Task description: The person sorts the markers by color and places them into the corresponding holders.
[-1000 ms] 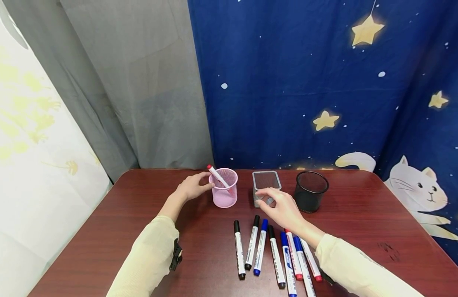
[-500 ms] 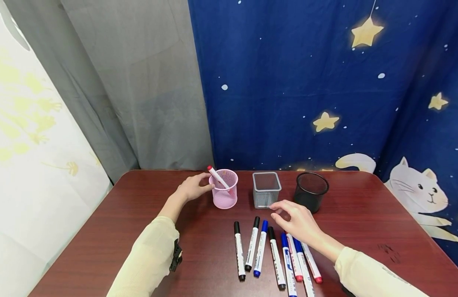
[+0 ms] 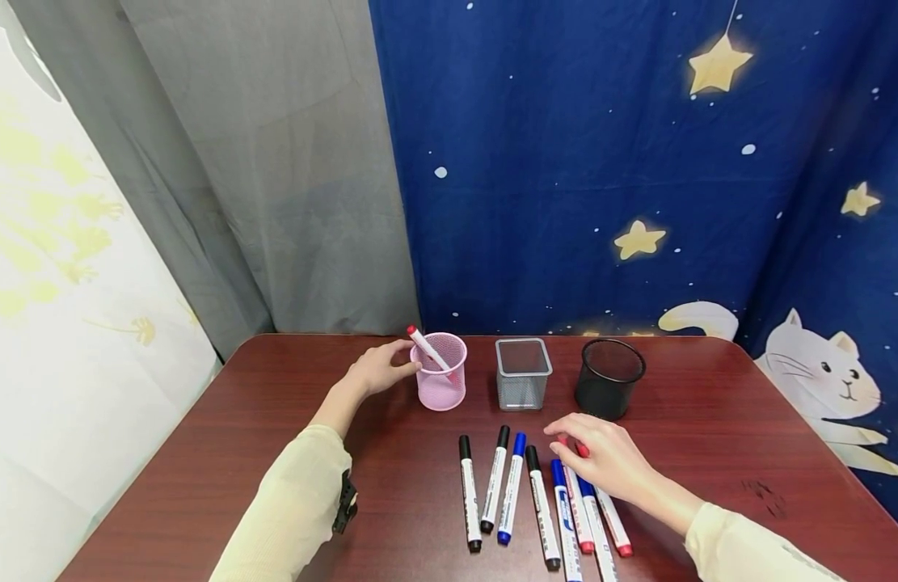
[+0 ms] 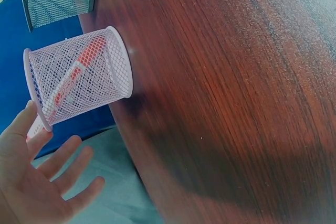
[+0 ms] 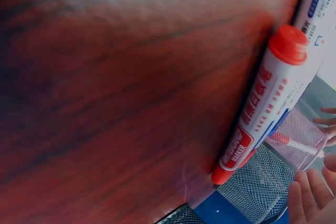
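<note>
My left hand (image 3: 381, 368) holds the rim of a round pink mesh pen cup (image 3: 443, 392) between thumb and index finger; the other fingers are spread below in the left wrist view. A red-capped marker (image 3: 428, 349) leans inside that cup, its cap above the rim. My right hand (image 3: 601, 457) hovers with relaxed fingers, holding nothing, over the right end of a row of markers. Beneath it lie two red whiteboard markers (image 3: 613, 525), their upper ends partly hidden by the hand. One red marker (image 5: 257, 108) looms large in the right wrist view.
A square grey mesh cup (image 3: 521, 390) and a round black mesh cup (image 3: 604, 392) stand right of the pink one. Black markers (image 3: 470, 497) and blue markers (image 3: 512, 489) lie on the brown table (image 3: 274, 404). Curtains (image 3: 565, 162) hang behind the far edge.
My right hand has drawn back from the square grey cup, moving right and nearer to me, over the red markers. My left hand stays at the pink cup.
</note>
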A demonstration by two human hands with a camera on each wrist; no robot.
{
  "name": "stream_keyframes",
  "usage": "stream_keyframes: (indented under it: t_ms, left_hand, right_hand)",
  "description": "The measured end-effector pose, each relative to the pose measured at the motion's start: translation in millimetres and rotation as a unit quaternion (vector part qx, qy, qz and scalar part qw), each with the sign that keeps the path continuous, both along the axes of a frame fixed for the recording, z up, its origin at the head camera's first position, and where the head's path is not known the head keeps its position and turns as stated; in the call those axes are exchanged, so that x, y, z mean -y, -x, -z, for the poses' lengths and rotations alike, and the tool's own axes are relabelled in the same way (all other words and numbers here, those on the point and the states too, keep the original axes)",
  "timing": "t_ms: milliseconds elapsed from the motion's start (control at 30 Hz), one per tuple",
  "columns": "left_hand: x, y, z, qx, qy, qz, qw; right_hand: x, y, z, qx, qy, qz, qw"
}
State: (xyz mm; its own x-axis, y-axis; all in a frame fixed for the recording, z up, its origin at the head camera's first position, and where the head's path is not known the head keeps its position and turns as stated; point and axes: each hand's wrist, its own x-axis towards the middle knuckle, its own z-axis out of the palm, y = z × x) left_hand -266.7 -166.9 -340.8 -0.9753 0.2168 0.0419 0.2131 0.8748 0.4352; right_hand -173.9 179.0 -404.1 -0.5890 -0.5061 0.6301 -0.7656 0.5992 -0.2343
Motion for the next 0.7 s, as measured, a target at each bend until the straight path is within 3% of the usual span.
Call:
stream_keyframes:
  t_ms: [267,700]
  left_hand:
    - [-0.3,-0.4,0.1,-0.001,0.001,-0.001,1.0000]
    - [1.0,2.1,1.9,-0.004,-0.006,0.005,1.0000]
  right_hand:
    - [-10,-6.3,5.3,-0.016,-0.019,-0.035,0.9991]
    - [-25,-13.9,14.9,-0.021,-0.092,-0.089,0.9916]
